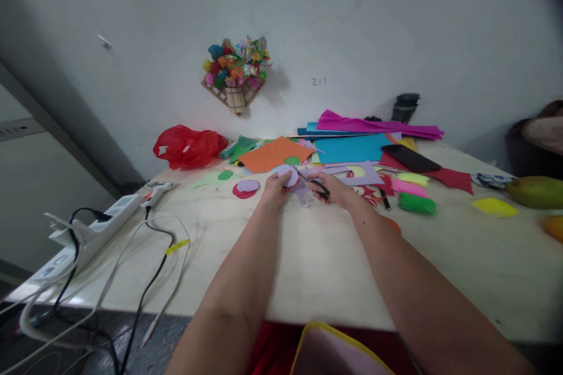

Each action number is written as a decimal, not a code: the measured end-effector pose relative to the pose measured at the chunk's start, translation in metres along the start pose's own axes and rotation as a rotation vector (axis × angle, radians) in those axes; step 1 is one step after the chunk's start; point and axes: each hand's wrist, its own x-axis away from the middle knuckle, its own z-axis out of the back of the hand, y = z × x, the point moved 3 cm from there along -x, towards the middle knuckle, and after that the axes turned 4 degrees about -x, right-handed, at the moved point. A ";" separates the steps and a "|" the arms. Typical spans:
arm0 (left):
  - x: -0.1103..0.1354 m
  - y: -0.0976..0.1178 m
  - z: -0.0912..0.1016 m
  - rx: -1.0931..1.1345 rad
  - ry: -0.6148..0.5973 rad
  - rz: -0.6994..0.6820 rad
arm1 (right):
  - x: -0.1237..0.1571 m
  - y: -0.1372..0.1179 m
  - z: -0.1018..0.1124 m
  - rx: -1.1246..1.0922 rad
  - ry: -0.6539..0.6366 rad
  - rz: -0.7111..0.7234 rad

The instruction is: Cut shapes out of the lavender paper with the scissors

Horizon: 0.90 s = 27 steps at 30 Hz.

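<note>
At frame centre over the table (pixel 316 258), the left hand (pixel 273 188) pinches a lilac disc (pixel 290 176) in its fingers, the right hand (pixel 338 190) just beside, fingers clamped on scissors (pixel 318 187) pointing up-left at the disc.

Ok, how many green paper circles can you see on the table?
2. One green circle lies on the table, left of the left hand; the other sits on the orange sheet. More may hide under the paper pile.
</note>
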 end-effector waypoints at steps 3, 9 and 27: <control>0.002 0.000 -0.001 0.005 -0.026 -0.006 | 0.001 -0.001 -0.001 -0.008 0.004 -0.001; 0.001 -0.001 -0.001 0.015 -0.034 -0.009 | -0.002 0.001 0.001 0.013 0.002 0.024; -0.002 0.001 0.000 0.018 0.007 -0.017 | -0.009 0.006 0.005 0.077 -0.021 0.079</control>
